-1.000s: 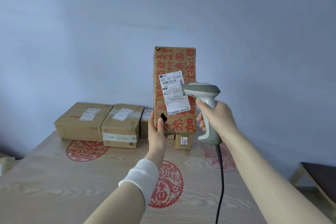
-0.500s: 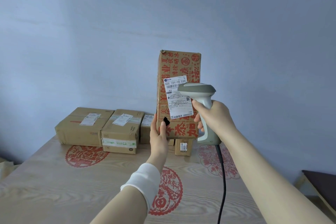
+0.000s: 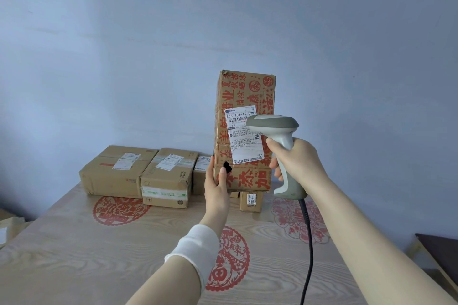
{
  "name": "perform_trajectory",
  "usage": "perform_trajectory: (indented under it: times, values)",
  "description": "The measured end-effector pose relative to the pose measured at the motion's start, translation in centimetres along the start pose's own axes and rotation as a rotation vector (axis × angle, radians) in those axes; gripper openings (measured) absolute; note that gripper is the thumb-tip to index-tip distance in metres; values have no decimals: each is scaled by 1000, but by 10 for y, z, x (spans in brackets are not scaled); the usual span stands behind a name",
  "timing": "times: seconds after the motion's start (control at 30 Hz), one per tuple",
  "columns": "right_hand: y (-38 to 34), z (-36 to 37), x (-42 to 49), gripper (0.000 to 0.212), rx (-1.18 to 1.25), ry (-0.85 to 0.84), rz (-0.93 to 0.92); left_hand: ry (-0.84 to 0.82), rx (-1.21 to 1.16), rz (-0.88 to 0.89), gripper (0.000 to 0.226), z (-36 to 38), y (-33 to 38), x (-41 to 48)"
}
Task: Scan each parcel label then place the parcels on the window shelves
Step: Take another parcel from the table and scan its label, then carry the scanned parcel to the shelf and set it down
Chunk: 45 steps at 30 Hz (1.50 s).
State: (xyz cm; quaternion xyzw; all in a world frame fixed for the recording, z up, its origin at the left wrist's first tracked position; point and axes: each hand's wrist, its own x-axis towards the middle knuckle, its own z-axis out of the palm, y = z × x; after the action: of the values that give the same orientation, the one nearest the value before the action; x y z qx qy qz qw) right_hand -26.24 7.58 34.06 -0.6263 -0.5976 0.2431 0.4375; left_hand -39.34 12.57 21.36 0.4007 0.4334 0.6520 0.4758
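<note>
Table (image 3: 74, 255) of pale wood, blue wall (image 3: 148, 32)

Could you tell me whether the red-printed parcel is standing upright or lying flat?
Upright: the red-printed parcel stands on end with its long side vertical, leaning slightly, and the left hand grips its lower left corner.

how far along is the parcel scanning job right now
Early, by the look of it. No shelf or shelved parcel is in view, so nothing shows as finished. In hand: the left hand holds the tall red-printed parcel upright while the right hand points the scanner at its label. Left: shelving this one, plus several boxes waiting on the table.
</note>
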Motion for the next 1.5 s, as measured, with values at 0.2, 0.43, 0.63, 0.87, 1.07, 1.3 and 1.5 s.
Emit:
perform_trajectory:
  times: [0.2,0.43,0.63,0.87,1.07,1.3,1.5]
  values:
    - [2,-1,-2,40,15,-11,-21,19,16,19,45,-4,0,-4]
    - [-6,3,-3,31,245,-86,-36,74,9,8,44,-19,9,-9]
    - [-41,22,5,29,513,-294,-8,171,-43,-46,43,-63,48,-2]
    - [-108,82,10,48,613,-577,-93,398,-29,47,34,-143,130,-6]
    - [-191,130,-20,48,722,-751,-171,558,47,197,31,-222,222,-45]
    - [-294,185,-80,32,846,-893,-254,662,77,291,35,-317,324,-94]
    - [-381,238,-121,31,928,-963,-317,758,138,368,29,-407,403,-125]
